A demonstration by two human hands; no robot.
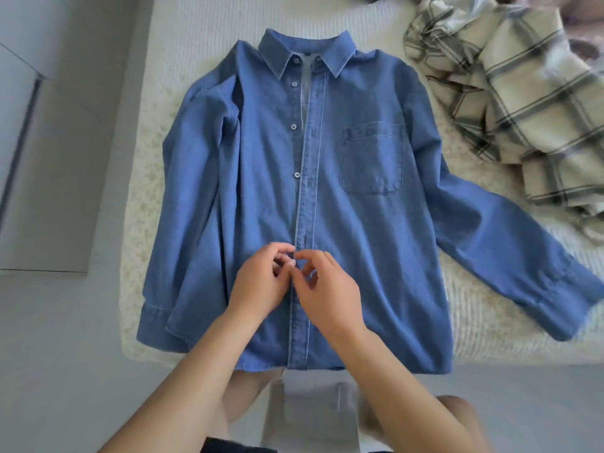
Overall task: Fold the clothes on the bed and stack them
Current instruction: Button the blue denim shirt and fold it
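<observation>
A blue denim shirt point(359, 223) lies face up on the bed point(202, 24), collar at the far end, hem at the near edge. One sleeve lies along its left side, the other stretches out to the right. My left hand point(261, 282) and my right hand point(327, 286) meet over the button placket low on the shirt. The fingertips of both pinch the fabric there, at a button. The buttons higher up stand undone near the collar.
A crumpled cream plaid garment point(510, 103) lies at the far right of the bed, with darker clothes behind it. The bed's left edge drops to a grey floor point(65, 354). My legs stand at the near edge.
</observation>
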